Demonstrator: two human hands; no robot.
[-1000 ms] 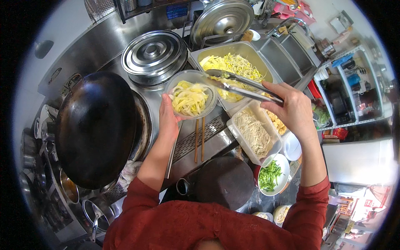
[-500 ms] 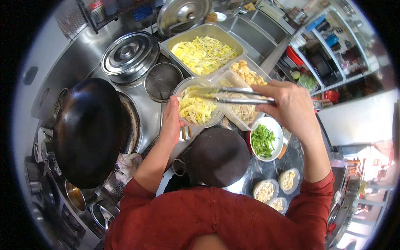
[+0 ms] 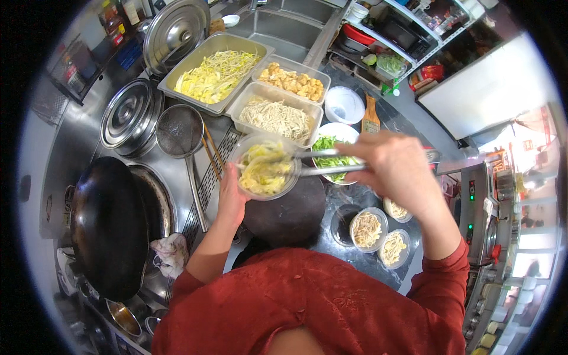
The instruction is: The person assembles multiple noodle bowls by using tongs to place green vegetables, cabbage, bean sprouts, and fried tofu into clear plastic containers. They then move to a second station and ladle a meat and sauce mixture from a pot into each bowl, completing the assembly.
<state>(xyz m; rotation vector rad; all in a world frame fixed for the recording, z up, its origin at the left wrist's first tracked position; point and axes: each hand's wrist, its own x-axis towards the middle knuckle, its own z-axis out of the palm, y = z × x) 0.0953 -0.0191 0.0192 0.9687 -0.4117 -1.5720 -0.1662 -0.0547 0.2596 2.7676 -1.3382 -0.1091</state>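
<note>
My left hand (image 3: 229,200) holds a clear plastic bowl (image 3: 291,184) by its left side, fingers wrapped against the wall. Shredded yellow cabbage (image 3: 260,168) lies inside. With my right hand (image 3: 397,168), blurred by motion, I grip metal tongs (image 3: 322,171); their ends reach over the cabbage in the bowl. Just beyond stands a tub of pale thin shreds (image 3: 275,115), with a tub of golden-brown chunks (image 3: 293,81) behind it. A steel pan (image 3: 167,83) of bean sprouts and cabbage is farther left. Chopped greens (image 3: 329,145) fill a white bowl partly hidden by the tongs.
A black wok (image 3: 109,228) is at left, beside a crumpled cloth (image 3: 171,254). A mesh strainer (image 3: 180,131) and chopsticks (image 3: 212,148) lie near the tubs. A dark round block (image 3: 287,213) sits below the bowl. Small filled cups (image 3: 367,229) stand at right, an empty-looking white bowl (image 3: 344,105) and wooden spatula (image 3: 371,112) farther back.
My view has swung, so the counter shows shifted left. The plastic bowl has come away from the shreds tub toward me. The tongs stay in my right hand, over the cabbage.
</note>
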